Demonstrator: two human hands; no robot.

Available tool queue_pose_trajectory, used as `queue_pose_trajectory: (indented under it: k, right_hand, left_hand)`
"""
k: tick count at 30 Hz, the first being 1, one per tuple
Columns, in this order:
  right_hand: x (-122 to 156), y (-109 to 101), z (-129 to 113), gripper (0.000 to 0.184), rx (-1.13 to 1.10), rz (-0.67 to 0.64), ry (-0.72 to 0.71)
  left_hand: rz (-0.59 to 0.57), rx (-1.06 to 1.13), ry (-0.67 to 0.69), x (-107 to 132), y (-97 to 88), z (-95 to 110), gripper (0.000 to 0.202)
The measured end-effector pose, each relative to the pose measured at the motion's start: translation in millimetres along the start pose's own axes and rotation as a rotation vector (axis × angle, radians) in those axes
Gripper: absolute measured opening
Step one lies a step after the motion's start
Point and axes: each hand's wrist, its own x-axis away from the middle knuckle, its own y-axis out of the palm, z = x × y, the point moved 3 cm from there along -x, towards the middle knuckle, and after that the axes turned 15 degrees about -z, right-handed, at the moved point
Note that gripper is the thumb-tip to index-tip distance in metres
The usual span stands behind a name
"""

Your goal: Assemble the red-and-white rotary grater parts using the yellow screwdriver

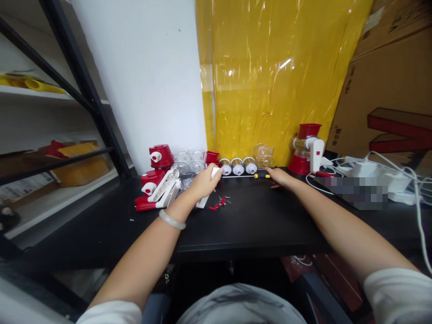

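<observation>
My left hand [202, 183] is closed around a white plastic part [214, 172] near the middle of the black table [256, 220]. My right hand [278, 176] lies flat with fingers stretched out, touching the yellow-and-black handle of a screwdriver [261, 176] whose thin shaft points left. Small red pieces and screws [219, 203] lie on the table just in front of my left hand. Three metal-and-white drum parts [238, 166] stand in a row behind the screwdriver.
Red and white appliance parts [157, 184] and clear cups [189, 162] pile at the back left. A red and white assembled appliance [305, 148] stands at the back right, with white cables and adapters [367, 171] beside it. Cardboard boxes [388, 90] rise at right, a shelf rack [84, 90] at left.
</observation>
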Motion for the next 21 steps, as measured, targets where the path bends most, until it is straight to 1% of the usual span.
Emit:
queue_pose_trajectory:
  k: [15,21]
  right_hand:
    - [0.2,-0.5,1.5,0.039,-0.071,0.023,-0.024]
    - [-0.7,-0.3,1.9,0.039,-0.06,0.018,-0.016]
  left_hand:
    - [-0.049,0.005,-0.013,0.9,0.5,1.1,0.043]
    - [-0.055,-0.012,-0.02,1.3,0.6,1.5,0.043]
